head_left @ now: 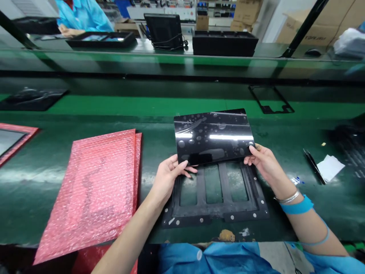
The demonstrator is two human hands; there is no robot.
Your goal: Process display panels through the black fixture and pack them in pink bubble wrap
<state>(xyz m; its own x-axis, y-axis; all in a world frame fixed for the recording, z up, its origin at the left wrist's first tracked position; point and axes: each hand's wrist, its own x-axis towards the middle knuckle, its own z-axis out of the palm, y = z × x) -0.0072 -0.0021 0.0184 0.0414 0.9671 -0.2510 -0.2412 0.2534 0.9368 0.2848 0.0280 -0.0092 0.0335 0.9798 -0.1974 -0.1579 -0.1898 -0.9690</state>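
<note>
I find the black glossy panel (pixel 211 133) held in both hands above the far part of the black windowed frame (pixel 216 211), which lies on the green desk (pixel 156 140). The left hand (pixel 167 177) pinches the near left corner, thumb on the glossy face, the other fingers reaching under the lower edge and somewhat spread. The right hand (pixel 266 161) pinches the near right corner, thumb on the face, fingers curled below. Whether the lower edge touches the frame, I cannot tell. In my judgement, sound handling calls for equal support at both corners, light thumb pressure close to the rim, and no twisting between the two grips. The face shows pale spots and streaks; I would add no further contact there, and lift clear of the raised metal studs (pixel 202 220) before any sideways shift. As to pose, the left forearm rises diagonally from the near edge, while the right comes in from the lower right, its wrist bent slightly inward. The panel is tilted, face towards my view. Pink bubble-wrap pouches (pixel 94 182) lie left of the frame; tweezers (pixel 313 165) lie to its right, beside white paper (pixel 330 167).
</note>
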